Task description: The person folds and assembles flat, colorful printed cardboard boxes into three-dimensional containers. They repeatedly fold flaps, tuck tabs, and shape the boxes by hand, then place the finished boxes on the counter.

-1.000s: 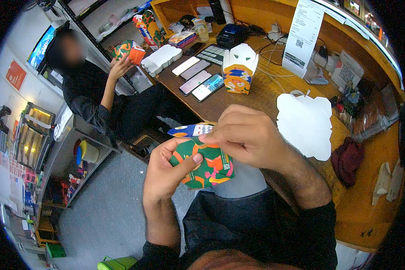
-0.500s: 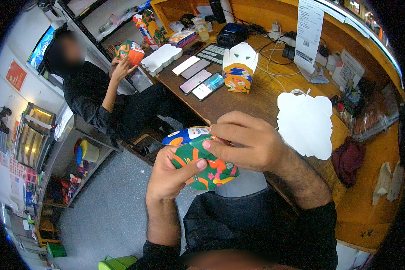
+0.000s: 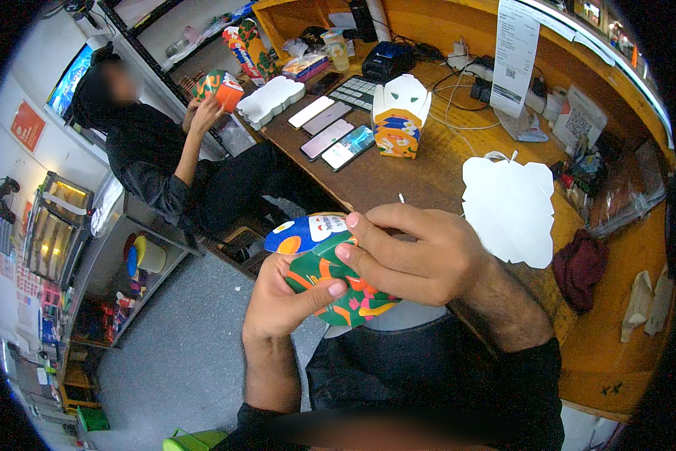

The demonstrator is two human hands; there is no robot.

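Between my two hands is a printed paper food box (image 3: 319, 270), green and blue with orange and pink patterns, partly folded. My left hand (image 3: 281, 297) grips its left side, with the thumb pressed across the green front. My right hand (image 3: 421, 252) pinches the upper edge where the blue panel meets the green one. The underside of the box and some of the fingertips are hidden. Beyond my hands, an assembled food box (image 3: 397, 139) with a white top stands upright on the wooden table (image 3: 315, 161).
Flat white box blanks (image 3: 508, 210) lie to the right, and another white stack (image 3: 272, 100) lies at the far left. Several phones (image 3: 327, 140) lie near a keypad (image 3: 354, 92). Across the table corner a seated co-worker (image 3: 157, 150) holds a similar box (image 3: 225, 90). A maroon cloth (image 3: 581, 269) lies far right.
The box in my hands has tilted and sunk slightly, and more of its blue panel shows. My right hand has shifted a little downward, still pinching the edge.
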